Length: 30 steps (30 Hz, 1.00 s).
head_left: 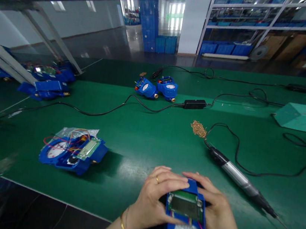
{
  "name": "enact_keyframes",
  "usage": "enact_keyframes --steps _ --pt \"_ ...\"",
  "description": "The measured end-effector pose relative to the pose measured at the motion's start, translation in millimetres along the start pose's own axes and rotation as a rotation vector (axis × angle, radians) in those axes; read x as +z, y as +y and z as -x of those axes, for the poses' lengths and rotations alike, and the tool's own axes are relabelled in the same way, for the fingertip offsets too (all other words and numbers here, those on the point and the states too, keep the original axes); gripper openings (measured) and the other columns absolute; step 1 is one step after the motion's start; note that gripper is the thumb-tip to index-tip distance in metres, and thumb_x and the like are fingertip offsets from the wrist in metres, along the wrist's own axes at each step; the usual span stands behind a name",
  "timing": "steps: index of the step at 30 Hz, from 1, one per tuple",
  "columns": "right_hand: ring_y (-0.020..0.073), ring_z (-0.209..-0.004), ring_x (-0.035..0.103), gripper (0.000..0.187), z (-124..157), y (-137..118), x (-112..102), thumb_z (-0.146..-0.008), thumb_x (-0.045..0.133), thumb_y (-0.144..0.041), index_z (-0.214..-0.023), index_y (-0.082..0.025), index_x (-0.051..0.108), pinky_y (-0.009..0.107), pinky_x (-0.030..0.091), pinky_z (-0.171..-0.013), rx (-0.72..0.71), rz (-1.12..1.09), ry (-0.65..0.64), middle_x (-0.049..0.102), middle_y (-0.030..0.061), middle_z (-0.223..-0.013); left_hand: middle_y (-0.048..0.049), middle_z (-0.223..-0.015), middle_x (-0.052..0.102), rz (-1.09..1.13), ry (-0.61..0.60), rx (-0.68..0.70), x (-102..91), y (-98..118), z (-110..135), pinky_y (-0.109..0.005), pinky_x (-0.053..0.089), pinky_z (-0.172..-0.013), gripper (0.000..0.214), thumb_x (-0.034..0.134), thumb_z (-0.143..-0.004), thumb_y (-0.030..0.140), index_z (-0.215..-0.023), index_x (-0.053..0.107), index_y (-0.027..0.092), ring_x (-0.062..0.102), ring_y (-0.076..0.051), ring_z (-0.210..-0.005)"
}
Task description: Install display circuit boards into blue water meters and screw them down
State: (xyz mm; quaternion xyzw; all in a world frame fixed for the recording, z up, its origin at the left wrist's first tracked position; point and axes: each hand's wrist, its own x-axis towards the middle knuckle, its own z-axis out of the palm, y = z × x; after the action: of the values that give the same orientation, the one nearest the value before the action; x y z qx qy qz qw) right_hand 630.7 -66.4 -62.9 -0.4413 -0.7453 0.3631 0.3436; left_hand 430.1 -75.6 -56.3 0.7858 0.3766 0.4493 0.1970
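A blue water meter [170,227] with a white dial and an exposed green display board [186,206] is held near the front edge of the bench. My left hand [156,194] wraps its left side, fingers over the blue top and thumb low by the wires. On the other side my right hand [215,209] grips the housing, its fingertips partly hidden behind it. Right of the hands lies an electric screwdriver [241,180] with a long thin bit. Beyond it sits a pile of small brass-coloured screws [198,128].
At left, an opened meter [79,157] with loose wires rests on clear plastic. Two blue meters [158,89] stand farther back, near a black cable box [194,104]. A green block-shaped box [305,117] is at right. Cables cross the green bench [139,135].
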Motion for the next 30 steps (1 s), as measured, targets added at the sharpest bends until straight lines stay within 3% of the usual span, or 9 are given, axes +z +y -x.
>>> enact_keyframes --steps 6,13,15,20,27,30 --pt "0.0271 -0.112 0.065 0.027 15 -3 0 -0.083 0.063 -0.016 -0.101 -0.029 0.079 0.051 0.046 -0.106 -0.048 0.066 -0.007 0.069 0.0109 -0.120 -0.0048 -0.107 0.077 0.126 0.024 -0.017 6.8 5 8 -0.043 0.054 -0.103 0.062 0.084 -0.067 0.047 -0.119 0.058 0.026 0.076 -0.022 -0.095" --pt "0.0300 -0.105 0.068 0.022 14 -16 3 -0.090 0.059 -0.025 -0.089 -0.030 0.080 0.062 0.045 -0.102 -0.014 0.052 0.073 0.071 0.0110 -0.115 -0.0079 -0.108 0.076 0.151 0.124 -0.058 10.2 4 21 -0.042 0.057 -0.100 0.070 0.088 -0.061 0.049 -0.119 0.058 0.024 0.075 -0.023 -0.095" --pt "0.0306 -0.106 0.067 0.022 14 -16 4 -0.090 0.059 -0.024 -0.091 -0.030 0.080 0.064 0.043 -0.102 -0.013 0.043 0.072 0.070 0.0110 -0.116 -0.0073 -0.107 0.076 0.170 0.104 -0.070 8.6 4 20 -0.047 0.054 -0.103 0.068 0.087 -0.062 0.049 -0.119 0.058 0.025 0.076 -0.023 -0.094" --pt "0.0302 -0.105 0.067 0.029 16 -11 5 -0.082 0.058 -0.012 -0.095 -0.026 0.079 0.062 0.043 -0.104 -0.019 0.015 0.052 0.070 0.0127 -0.116 -0.0049 -0.103 0.078 0.152 0.008 -0.103 1.8 8 6 -0.064 0.026 -0.119 0.064 0.088 -0.061 0.049 -0.115 0.061 0.027 0.076 -0.024 -0.090" --pt "0.0282 -0.102 0.065 0.029 14 -12 2 -0.078 0.058 -0.009 -0.093 -0.024 0.078 0.056 0.045 -0.103 -0.023 0.010 0.026 0.070 0.0113 -0.112 -0.0065 -0.099 0.078 0.191 -0.010 -0.152 6.6 7 1 -0.058 0.040 -0.113 0.068 0.090 -0.055 0.050 -0.111 0.065 0.022 0.075 -0.024 -0.088" --pt "0.0279 -0.099 0.065 0.024 13 -15 2 -0.078 0.062 -0.013 -0.092 -0.024 0.078 0.052 0.048 -0.098 -0.016 -0.007 0.074 0.071 0.0117 -0.110 -0.0074 -0.102 0.077 0.171 -0.039 -0.163 9.2 6 0 -0.060 0.037 -0.114 0.067 0.089 -0.056 0.051 -0.112 0.065 0.021 0.075 -0.026 -0.093"
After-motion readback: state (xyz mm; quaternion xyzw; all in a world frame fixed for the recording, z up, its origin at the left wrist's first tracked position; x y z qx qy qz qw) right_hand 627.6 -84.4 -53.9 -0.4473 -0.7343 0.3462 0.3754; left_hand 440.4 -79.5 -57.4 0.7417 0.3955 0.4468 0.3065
